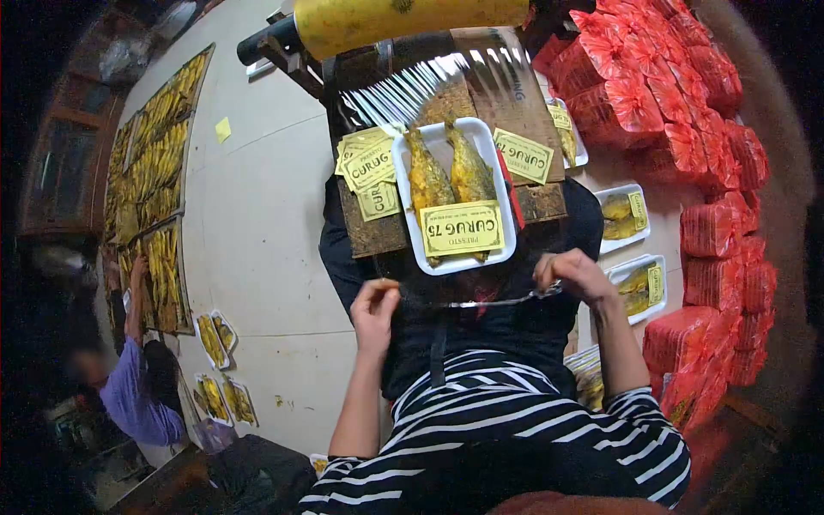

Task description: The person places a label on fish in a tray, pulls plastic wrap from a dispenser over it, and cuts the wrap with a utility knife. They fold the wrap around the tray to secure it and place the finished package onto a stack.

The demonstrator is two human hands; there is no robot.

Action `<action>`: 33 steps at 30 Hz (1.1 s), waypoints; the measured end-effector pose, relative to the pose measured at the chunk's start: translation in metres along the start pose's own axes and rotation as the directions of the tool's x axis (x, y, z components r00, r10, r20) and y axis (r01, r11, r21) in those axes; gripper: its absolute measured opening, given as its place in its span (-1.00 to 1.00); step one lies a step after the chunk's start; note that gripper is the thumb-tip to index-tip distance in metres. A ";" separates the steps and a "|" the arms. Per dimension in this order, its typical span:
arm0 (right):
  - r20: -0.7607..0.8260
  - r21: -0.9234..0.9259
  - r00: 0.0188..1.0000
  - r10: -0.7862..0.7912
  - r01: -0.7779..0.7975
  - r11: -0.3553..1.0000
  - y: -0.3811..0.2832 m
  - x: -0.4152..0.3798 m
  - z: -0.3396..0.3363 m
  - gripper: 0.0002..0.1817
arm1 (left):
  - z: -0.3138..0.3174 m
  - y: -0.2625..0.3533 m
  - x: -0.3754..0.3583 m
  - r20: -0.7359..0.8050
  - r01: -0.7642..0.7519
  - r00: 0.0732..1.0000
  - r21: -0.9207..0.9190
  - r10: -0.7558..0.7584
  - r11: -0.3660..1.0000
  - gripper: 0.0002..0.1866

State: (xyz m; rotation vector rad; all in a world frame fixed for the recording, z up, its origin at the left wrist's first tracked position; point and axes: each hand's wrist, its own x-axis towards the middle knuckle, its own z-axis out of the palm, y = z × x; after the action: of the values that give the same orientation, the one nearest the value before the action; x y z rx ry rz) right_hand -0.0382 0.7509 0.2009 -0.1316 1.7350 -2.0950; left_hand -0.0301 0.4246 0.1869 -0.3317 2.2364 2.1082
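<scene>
A white foam tray (508, 249) with two yellowish fish (470, 172) sits on a worn wooden board in front of me. A yellow printed label (462, 228) lies across the lower end of the fish. Clear plastic wrap (403, 94) runs wrinkled and shiny from the roll towards the tray. Its glinting edge stretches between my hands, below the tray. My left hand (375, 316) pinches with thumb and fingertips at the left end of that edge. At the right end, my right hand (577, 275) is closed on a gathered bit of it.
Above the board is a yellow roll (412, 24). Loose labels (371, 167) lie left of the tray. Filled trays (637, 287) and stacked red plastic packs (618, 112) stand at right. At left, another person (142, 390) reaches towards racks of fish (159, 266).
</scene>
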 end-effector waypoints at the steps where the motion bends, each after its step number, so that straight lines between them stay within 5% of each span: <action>1: -0.036 -0.093 0.997 0.067 -0.070 0.993 0.001 -0.001 0.001 -0.51 | 0.008 -0.003 -0.010 -0.160 -0.011 0.987 -0.004 0.010 1.000 -0.89; 2: -0.080 -0.182 0.989 0.128 -0.141 0.973 -0.006 -0.001 0.005 -0.52 | 0.015 -0.005 -0.019 -0.315 -0.023 0.949 -0.006 0.020 1.000 -0.87; 3: -0.129 -0.265 0.974 0.187 -0.215 0.940 -0.011 0.001 0.010 -0.52 | 0.028 0.004 -0.020 -0.105 -0.073 0.992 -0.012 0.072 0.997 -0.83; 4: -0.152 -0.210 0.963 0.222 -0.251 0.945 -0.013 0.003 0.016 -0.55 | 0.040 0.018 -0.021 0.118 0.125 0.988 -0.188 -0.104 0.974 -0.77; 6: -0.186 -0.103 0.938 0.293 -0.315 0.943 -0.015 0.008 0.027 -0.58 | 0.068 0.026 0.001 0.216 0.366 0.931 -0.554 -0.295 0.748 -0.70; 7: -0.143 -0.044 0.930 0.337 -0.346 0.937 -0.010 0.007 0.025 -0.57 | 0.075 0.023 0.011 0.034 0.224 0.971 -0.454 -0.235 0.862 -0.70; 8: -0.207 0.136 0.931 0.299 -0.276 0.952 -0.004 0.007 0.031 -0.57 | 0.079 0.015 0.019 -0.138 0.089 0.981 -0.323 -0.140 0.942 -0.70; 9: -0.277 0.302 0.923 0.268 -0.181 0.936 0.004 0.007 0.041 -0.56 | 0.063 0.006 0.020 -0.072 -0.076 0.993 0.211 0.093 0.974 -0.77; 11: -0.319 0.679 0.943 0.095 0.157 0.717 0.024 0.003 0.042 -0.56 | 0.063 -0.006 0.007 -0.086 -0.025 0.996 -0.056 0.020 0.998 -0.80; 13: -0.349 0.852 0.915 0.204 0.219 0.476 0.053 0.006 0.051 -0.60 | 0.068 -0.011 -0.009 -0.068 0.007 0.997 -0.272 -0.027 0.962 -0.84; 14: -0.356 0.905 0.897 0.261 0.261 0.336 0.063 0.008 0.061 -0.62 | 0.065 -0.013 -0.019 0.000 0.064 0.998 -0.232 -0.066 0.971 -0.83; 16: -0.331 0.850 0.898 0.291 0.150 0.505 0.070 0.007 0.100 -0.64 | 0.067 -0.001 -0.035 0.018 0.065 0.998 -0.150 -0.063 0.987 -0.85; 21: -0.199 0.958 0.940 0.276 0.128 0.257 0.021 0.003 0.119 -0.60 | 0.044 -0.008 -0.035 0.037 -0.054 0.998 0.154 0.049 0.987 -0.81; 24: -0.371 0.557 0.880 0.297 -0.045 0.829 0.029 0.000 0.111 -0.59 | 0.047 -0.027 -0.036 -0.125 0.018 0.992 0.135 -0.001 0.991 -0.77; 28: -0.372 0.613 0.878 0.301 -0.011 0.790 0.030 -0.021 0.097 -0.66 | 0.016 -0.040 -0.011 -0.073 0.143 0.977 -0.466 -0.199 0.873 -0.79; 31: -0.210 0.836 0.919 0.333 -0.008 0.549 0.046 -0.017 0.111 -0.58 | 0.045 -0.063 -0.013 0.049 0.326 0.938 -0.459 -0.343 0.826 -0.76; 32: -0.145 0.878 0.934 0.328 -0.031 0.477 0.062 -0.017 0.115 -0.58 | 0.056 -0.071 -0.017 0.172 0.417 0.893 -0.662 -0.416 0.623 -0.67; 33: -0.166 0.884 0.926 0.340 -0.013 0.467 0.062 -0.014 0.124 -0.58 | 0.069 -0.104 -0.044 0.147 0.434 0.896 -0.486 -0.419 0.758 -0.61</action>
State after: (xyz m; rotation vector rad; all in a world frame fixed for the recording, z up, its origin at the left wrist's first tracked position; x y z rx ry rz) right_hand 0.0314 0.6335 0.1710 0.7142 0.5166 -2.6438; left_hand 0.0252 0.4933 0.0886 -0.7477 1.3542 2.3555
